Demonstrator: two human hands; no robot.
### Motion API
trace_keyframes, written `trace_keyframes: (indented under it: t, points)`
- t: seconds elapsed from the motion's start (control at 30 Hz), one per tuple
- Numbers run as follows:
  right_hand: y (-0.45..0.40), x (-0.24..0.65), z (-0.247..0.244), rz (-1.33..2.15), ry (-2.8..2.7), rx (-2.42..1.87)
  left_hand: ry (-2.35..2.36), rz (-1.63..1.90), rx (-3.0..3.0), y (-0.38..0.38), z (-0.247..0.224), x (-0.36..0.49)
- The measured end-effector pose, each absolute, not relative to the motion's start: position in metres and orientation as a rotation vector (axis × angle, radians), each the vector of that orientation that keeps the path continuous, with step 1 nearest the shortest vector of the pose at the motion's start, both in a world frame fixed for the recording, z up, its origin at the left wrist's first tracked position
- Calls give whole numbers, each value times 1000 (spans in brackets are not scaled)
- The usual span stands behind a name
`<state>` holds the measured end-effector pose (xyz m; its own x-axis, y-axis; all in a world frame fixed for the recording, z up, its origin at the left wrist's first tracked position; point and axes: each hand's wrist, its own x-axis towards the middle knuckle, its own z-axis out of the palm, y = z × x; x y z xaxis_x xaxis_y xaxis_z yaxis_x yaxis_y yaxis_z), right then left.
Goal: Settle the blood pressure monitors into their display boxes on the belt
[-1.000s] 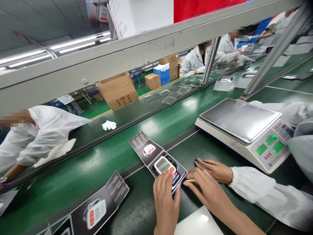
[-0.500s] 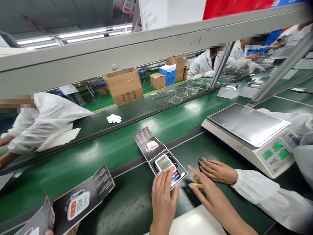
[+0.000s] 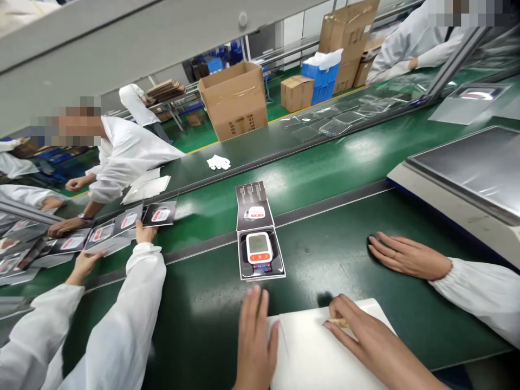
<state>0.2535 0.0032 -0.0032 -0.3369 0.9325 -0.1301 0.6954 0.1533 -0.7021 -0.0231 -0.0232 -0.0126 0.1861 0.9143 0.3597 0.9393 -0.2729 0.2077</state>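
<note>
An open box [image 3: 280, 268] lies on the green work surface, its printed lid folded back away from me. Inside it rests a white monitor [image 3: 259, 247] with a grey screen and an orange-red strip. My left hand [image 3: 257, 338] is just below the box, fingers stretched out, beside the left edge of a white sheet [image 3: 312, 346]. Over the sheet, my right hand [image 3: 357, 330] pinches a small yellowish-tan item [image 3: 340, 323] between thumb and fingers.
Another person's hand [image 3: 406, 254] lies on the surface at right, below a scale [image 3: 467, 189]. At left, a person's hands [image 3: 144, 233] handle printed boxes [image 3: 160, 214] on the belt. A white glove [image 3: 218, 162] and clear plastic pieces [image 3: 337, 125] lie beyond.
My left hand has left the box and moved down toward the white sheet. My right hand, still holding the tan item, is over the sheet. The view has shifted, showing more boxes at left.
</note>
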Motion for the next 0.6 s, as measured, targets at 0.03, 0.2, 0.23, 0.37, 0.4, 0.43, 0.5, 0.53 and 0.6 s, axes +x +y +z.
trace_keyframes:
  t: [0.03, 0.2, 0.23, 0.37, 0.4, 0.43, 0.5, 0.53, 0.6]
  points:
    - [2, 247, -6, 948, -2160, -1565, -1785, -567, -2531, -32, -13, -19]
    - [1, 222, -19, 565, -2409, -1508, -1619, -481, -2730, -48, -30, -8]
    - [1, 216, -22, 501, -2430, -1479, -1614, -499, -2704, -48, -34, -8]
    - [1, 196, -33, 430, -2384, -1395, -1555, -631, -2653, -53, -49, -8]
    - [4, 195, -36, 457, -2350, -1377, -1558, -673, -2665, -53, -51, -7]
    - [8, 198, -40, 497, -2315, -1362, -1590, -703, -2686, -52, -53, -6]
    - [21, 213, -46, 603, -2251, -1334, -1710, -720, -2731, -40, -55, -1]
    - [31, 226, -48, 668, -2232, -1308, -1775, -714, -2743, -28, -55, 1]
    - [51, 258, -52, 784, -2211, -1242, -1861, -700, -2739, 8, -52, 3]
